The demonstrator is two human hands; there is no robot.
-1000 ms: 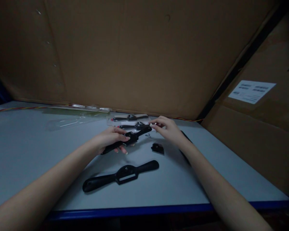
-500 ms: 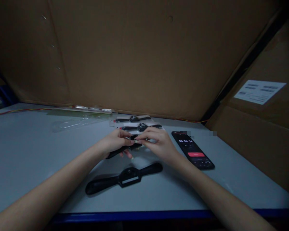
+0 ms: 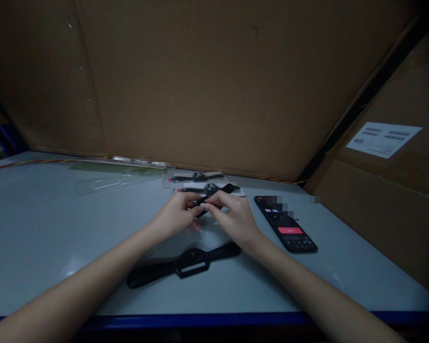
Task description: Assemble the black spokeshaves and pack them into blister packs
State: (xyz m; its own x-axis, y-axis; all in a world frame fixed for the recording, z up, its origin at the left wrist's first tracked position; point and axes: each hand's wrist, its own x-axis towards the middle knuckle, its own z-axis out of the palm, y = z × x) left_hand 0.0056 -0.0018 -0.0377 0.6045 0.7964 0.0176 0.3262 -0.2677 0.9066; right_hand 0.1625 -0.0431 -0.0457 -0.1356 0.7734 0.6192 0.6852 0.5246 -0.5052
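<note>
Item 1: dark two-handled tool point(image 3: 202, 214), raised just above the tabletop point(image 3: 57, 228), near its middle, between the two hands. One handle end point(image 3: 229, 187) appears to show beyond the right knuckles.

Item 2: left hand point(image 3: 178, 212). Fingers closed around the tool, thumb on the near side, some fingertips showing beneath.

Item 3: right hand point(image 3: 232, 216). Thumb and forefinger drawn together at the tool's centre, meeting the left thumb; whether they grip the tool, a small part or nothing cannot be told.

Handling notes, by judgement: the step looks like fine fingertip work at the tool's centre. Best served by a firm left grip, light and square pressure from the right fingertips, and the work held low over the tabletop so that any dropped piece lands close. Fingertips are best kept clear of any edge on the tool's underside.

Item 4: loose black tool body point(image 3: 193, 262), lying flat nearer the wearer, its slot open.

Item 5: phone point(image 3: 286, 226), right of the hands; screen digits partly blocked out.

Item 6: two packaged tools point(image 3: 199, 176), behind the hands; the nearer partly covered.

Condition of view: dim. Most of the held tool's centre is hidden by fingers; tabletop directly behind the right hand unseen; both forearms cut off by the frame.
</note>
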